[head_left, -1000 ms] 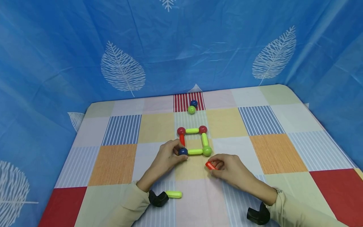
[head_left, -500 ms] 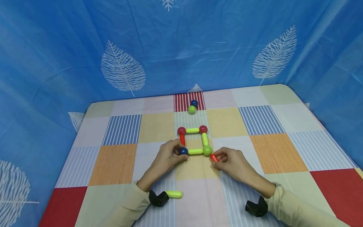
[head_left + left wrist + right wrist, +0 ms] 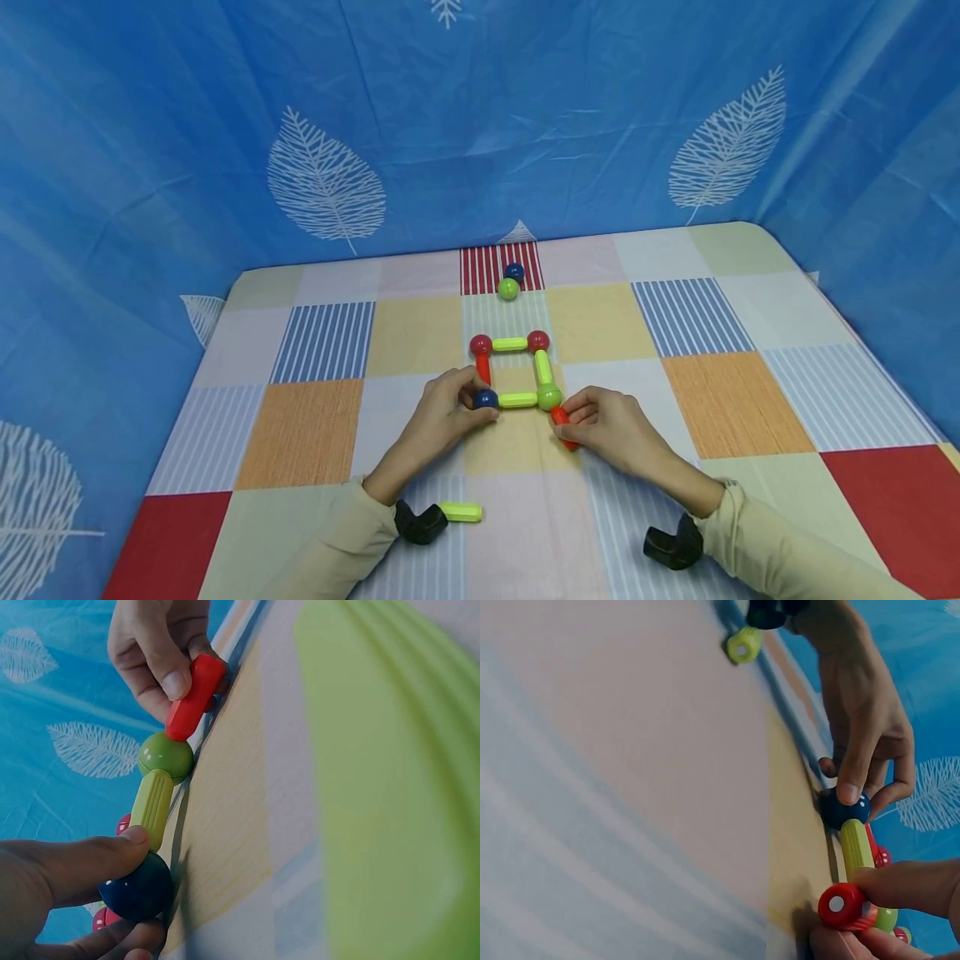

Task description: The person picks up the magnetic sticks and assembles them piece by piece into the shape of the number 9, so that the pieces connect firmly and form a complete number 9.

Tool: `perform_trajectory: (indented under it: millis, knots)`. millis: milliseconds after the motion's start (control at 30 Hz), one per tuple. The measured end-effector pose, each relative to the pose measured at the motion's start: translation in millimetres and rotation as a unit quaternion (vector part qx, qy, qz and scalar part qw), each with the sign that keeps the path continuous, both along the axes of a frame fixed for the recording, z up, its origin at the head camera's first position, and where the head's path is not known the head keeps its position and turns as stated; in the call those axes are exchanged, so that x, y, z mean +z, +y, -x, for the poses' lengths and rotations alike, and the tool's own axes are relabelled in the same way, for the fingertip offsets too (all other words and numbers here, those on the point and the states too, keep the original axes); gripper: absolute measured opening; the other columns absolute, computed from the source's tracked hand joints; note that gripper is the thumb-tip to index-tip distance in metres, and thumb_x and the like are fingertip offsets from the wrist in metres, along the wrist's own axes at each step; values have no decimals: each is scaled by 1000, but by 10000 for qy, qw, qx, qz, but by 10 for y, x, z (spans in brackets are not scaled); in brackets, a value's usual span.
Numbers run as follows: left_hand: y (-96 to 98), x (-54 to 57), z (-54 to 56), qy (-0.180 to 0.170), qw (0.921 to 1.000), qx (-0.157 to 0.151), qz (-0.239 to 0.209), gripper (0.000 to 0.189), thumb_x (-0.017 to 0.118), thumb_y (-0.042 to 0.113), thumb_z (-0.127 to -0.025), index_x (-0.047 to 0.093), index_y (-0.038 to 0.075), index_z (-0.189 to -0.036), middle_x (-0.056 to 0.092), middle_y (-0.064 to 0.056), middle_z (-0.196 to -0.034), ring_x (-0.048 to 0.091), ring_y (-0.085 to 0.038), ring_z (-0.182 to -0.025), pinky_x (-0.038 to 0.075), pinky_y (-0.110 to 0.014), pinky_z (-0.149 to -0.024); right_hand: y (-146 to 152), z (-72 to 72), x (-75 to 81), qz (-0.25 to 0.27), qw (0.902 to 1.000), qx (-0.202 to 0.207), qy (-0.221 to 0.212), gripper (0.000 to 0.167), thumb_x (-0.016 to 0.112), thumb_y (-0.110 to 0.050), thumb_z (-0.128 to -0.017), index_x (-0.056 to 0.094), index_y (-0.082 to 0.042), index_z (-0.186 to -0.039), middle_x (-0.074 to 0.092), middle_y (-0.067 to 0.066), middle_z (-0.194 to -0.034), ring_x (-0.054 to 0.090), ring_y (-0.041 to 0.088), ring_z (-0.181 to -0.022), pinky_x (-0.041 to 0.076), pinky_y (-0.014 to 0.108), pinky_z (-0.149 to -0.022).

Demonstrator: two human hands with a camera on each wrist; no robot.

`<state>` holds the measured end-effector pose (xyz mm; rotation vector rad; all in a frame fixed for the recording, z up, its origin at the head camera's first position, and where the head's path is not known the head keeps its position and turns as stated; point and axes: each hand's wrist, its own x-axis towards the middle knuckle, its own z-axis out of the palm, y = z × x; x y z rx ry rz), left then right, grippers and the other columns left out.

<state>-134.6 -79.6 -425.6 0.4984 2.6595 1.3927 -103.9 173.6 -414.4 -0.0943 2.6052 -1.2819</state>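
On the patchwork cloth lies a square of toy rods and balls. My left hand [image 3: 438, 412] pinches its near-left blue ball [image 3: 487, 399] between thumb and fingers. Between thumb and fingers of my right hand [image 3: 618, 429] is a red rod [image 3: 195, 697], one end touching the near-right green ball [image 3: 166, 758]. A yellow-green rod [image 3: 517, 400] joins the blue and green balls. Red balls [image 3: 538, 341] form the two far corners, with another yellow-green rod [image 3: 510, 343] between them. The left side is a red rod [image 3: 483, 370], the right side a yellow-green rod [image 3: 543, 367].
Beyond the square, a loose green ball [image 3: 508, 289] and a blue ball [image 3: 514, 272] sit together near the far table edge. A loose yellow-green rod [image 3: 461, 512] lies by my left wrist. A blue leaf-patterned curtain [image 3: 525, 125] hangs behind the table.
My right hand has moved forward with the red rod, which has come from apart to touching the near-right green ball. My left hand has stayed on the blue ball.
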Motion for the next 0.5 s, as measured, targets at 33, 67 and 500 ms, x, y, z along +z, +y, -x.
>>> perform_trajectory:
  millis: [33,67,500]
  knots:
    - [1,0,1,-2,10000,0,3,21,83,14,-79,66,11,-91,58,-2,-84,55,-18,-76,44,-27,-64,-4,1,0,48,10000,-32,-59,26,82,-17,-78,68,-4,-96,67,-1,-78,65,10,-68,48,26,-60]
    - [3,-2,2,-9,10000,3,11,21,83,14,-79,66,11,-91,58,-2,-84,55,-18,-76,44,-27,-64,-8,2,0,169,9997,-58,-170,27,81,-17,-79,67,-3,-96,67,0,-78,65,12,-67,49,26,-59]
    - [6,-5,7,-38,9999,30,89,22,83,14,-79,66,11,-91,58,-3,-85,55,-19,-77,45,-27,-64,-87,28,-19,1155,9878,-289,-1004,34,81,-13,-80,60,5,-101,70,8,-82,69,21,-67,57,33,-61]
